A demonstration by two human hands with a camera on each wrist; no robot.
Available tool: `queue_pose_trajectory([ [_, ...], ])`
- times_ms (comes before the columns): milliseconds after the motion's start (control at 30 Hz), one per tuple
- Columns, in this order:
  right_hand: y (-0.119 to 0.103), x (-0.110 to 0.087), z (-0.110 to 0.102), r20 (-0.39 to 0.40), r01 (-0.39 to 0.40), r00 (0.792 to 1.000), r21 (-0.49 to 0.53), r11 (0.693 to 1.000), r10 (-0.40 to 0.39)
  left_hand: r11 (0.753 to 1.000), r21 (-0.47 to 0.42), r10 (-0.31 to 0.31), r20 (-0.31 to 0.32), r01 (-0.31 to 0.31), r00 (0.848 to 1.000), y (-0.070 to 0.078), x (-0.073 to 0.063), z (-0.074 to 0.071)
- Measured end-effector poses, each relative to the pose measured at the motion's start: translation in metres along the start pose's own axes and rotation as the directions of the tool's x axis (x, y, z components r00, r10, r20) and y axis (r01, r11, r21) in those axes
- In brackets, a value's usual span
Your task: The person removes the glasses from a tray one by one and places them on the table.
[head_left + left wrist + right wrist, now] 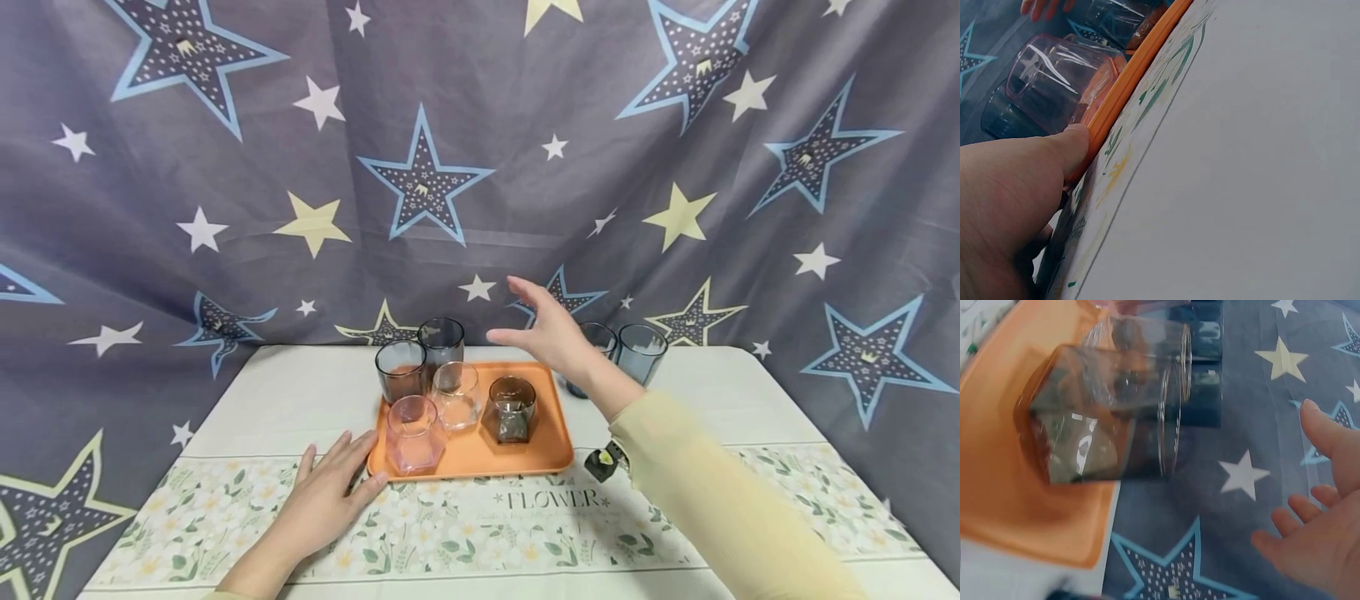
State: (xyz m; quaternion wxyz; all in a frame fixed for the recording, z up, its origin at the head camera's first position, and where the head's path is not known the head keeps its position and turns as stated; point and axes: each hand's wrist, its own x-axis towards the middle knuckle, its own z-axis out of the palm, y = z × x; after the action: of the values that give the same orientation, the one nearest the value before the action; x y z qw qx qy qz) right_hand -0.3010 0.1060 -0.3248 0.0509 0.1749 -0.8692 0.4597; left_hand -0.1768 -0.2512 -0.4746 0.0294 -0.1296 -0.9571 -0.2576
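My left hand (330, 492) rests at the front left corner of an orange tray (480, 467), fingers nearly straight; in the left wrist view the thumb touches the tray's rim. My right hand (551, 333) is raised above the tray's back right part, thumb and fingers spread, holding nothing. Below it on the tray stands a smoky brown glass (513, 410). A clear glass (457, 404) and a pink-tinted glass (412, 442) stand left of that one. Two dark blue-grey glasses, one nearer (400, 375) and one farther (442, 337), stand at the tray's back left.
Two more blue-grey glasses stand right of the tray, one partly hidden behind my right forearm (598, 333), the other beside it (641, 354). A white cloth (300, 383) with a floral band covers the table. A star-patterned curtain (510, 217) hangs along the back.
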Motion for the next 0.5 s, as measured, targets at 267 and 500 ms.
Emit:
queue_pose_trajectory([
  [267,-0.007,0.015,0.028,0.065,0.034,0.997,0.001,0.999,-0.034,1.0,0.0,0.0,-0.003,0.0,1.0,-0.001,0.0,0.001],
  [500,-0.009,0.022,0.049,0.143,0.0,0.99,-0.003,1.0,0.0,1.0,-0.003,-0.007,0.007,0.007,1.0,0.0,0.0,-0.001],
])
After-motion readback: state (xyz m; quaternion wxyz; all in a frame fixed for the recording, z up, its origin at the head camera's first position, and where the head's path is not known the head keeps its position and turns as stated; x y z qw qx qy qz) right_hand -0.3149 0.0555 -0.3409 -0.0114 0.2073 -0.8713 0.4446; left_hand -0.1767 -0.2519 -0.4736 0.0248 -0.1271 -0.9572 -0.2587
